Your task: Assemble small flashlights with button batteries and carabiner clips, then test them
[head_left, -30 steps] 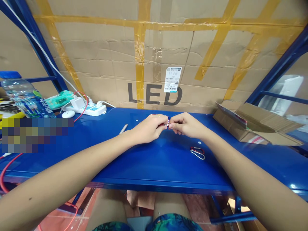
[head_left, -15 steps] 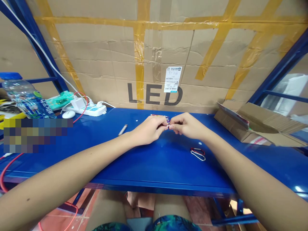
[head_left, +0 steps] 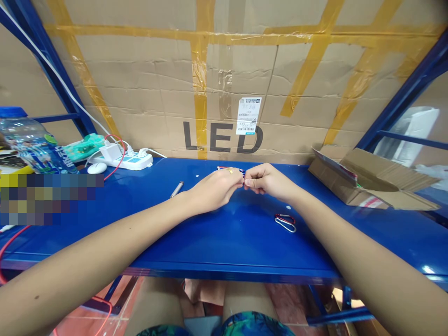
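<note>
My left hand [head_left: 217, 186] and my right hand [head_left: 266, 181] meet over the middle of the blue shelf [head_left: 210, 233]. Both are closed in a pinch on a small red-and-blue item [head_left: 241, 173] between the fingertips; most of it is hidden, so I cannot name it. A thin red strand of it runs leftward above my left knuckles. A ring shows on a left finger. Two carabiners [head_left: 285, 222], one red and one silver, lie on the shelf just right of my right wrist.
A silver pen-like rod [head_left: 177, 188] lies left of my hands. At the back left stand a white power strip [head_left: 129, 160], a white mouse [head_left: 97, 167] and a water bottle [head_left: 31, 144]. An open cardboard box [head_left: 371, 184] sits at right. A taped cardboard wall reading LED stands behind.
My hands stay together in nearly the same place; the fingers have shifted slightly on the small item. The view has drifted a little.
</note>
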A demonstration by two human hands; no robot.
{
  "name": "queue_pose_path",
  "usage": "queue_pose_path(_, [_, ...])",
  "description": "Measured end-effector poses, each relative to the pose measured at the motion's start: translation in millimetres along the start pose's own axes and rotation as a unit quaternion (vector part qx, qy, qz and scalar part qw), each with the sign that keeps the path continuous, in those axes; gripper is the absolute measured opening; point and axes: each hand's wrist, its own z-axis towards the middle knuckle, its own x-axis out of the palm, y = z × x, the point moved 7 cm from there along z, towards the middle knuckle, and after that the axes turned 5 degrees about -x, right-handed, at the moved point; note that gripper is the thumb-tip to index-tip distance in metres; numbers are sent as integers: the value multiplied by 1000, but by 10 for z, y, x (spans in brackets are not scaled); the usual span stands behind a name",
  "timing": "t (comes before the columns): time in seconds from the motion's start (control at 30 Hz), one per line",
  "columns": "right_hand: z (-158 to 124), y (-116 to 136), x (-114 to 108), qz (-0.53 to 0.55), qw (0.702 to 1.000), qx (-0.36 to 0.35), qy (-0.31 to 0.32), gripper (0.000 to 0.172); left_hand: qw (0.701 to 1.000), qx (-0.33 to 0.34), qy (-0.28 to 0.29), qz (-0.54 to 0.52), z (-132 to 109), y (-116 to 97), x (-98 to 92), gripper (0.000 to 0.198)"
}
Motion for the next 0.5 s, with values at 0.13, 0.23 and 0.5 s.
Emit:
queue_pose_path(0.13, [-3,-1,32,25,1000,6,13,17,999,16,19,22,10,-9,2,20])
queue_pose_path(0.23, [-28,75,-12,17,1000,3,23,22,999,20,24,41,30,-1,-22,19])
queue_pose_path(0.5, [-386,-116,-433,-201,941,182,202,21,999,-20,-31,36,42,103,-151,21])
